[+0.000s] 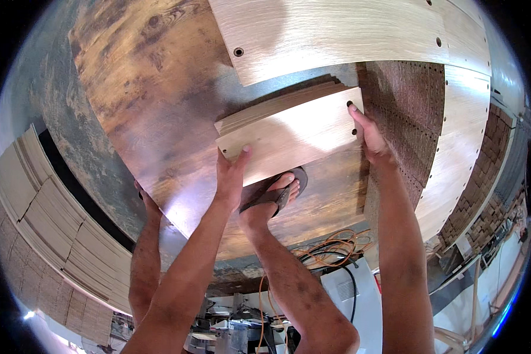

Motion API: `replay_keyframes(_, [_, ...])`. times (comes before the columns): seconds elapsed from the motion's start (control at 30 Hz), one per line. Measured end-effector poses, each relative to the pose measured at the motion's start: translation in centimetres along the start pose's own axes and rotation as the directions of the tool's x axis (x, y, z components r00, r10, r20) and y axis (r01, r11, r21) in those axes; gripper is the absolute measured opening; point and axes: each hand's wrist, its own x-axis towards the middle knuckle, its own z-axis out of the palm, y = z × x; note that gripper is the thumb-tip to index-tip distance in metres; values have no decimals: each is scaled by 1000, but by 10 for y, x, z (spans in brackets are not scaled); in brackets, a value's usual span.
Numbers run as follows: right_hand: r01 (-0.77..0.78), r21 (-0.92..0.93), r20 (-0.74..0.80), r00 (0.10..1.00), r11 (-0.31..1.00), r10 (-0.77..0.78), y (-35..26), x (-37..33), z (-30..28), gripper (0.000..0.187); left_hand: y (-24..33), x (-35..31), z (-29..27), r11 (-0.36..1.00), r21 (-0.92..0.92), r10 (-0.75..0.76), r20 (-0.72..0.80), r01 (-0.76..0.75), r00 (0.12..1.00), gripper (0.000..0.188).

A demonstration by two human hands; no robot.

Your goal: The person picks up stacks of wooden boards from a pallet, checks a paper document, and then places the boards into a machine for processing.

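Observation:
A short, light wooden board (295, 133) with dark holes near its ends lies tilted across the middle, in front of several more boards of like length (277, 106). My left hand (231, 171) is closed on its left end, thumb on the face and fingers underneath, hidden. At the right end, my right hand (373, 134) grips the same board, its thumb beside a dark hole. I cannot tell whether the fingers also hold boards behind it. Below lies a large brown wood-grain panel (130, 94). My sandalled foot (282, 190) stands on this panel, just under the board.
A wider pale panel with holes (348, 35) lies beyond the board. To the right stand tall stacks of drilled boards (407, 112). Stacked panels (65, 230) fill the left side. Orange and black cables (336, 245) run near a white case (342, 295) at the lower middle.

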Motion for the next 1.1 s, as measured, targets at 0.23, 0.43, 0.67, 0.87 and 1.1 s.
replay_keyframes(0.23, [41,-47,32,999,998,-40,-8,5,19,69,16,1,-11,990,-120,-79,-95,67,992,52])
replay_keyframes(0.43, [164,526,-509,846,834,155,20,-15,29,56,36,20,5,971,-233,-53,32,59,998,48])
replay_keyframes(0.67, [330,866,-357,934,377,1,24,-13,112,79,44,31,48,980,-198,-4,88,21,996,52])
replay_keyframes(0.87, [364,825,-375,925,433,-63,-3,2,93,84,87,32,80,988,-155,27,126,-8,992,46])
replay_keyframes(1.1, [365,853,-353,930,374,-103,-13,3,89,91,96,40,80,996,-93,26,149,-12,989,44])
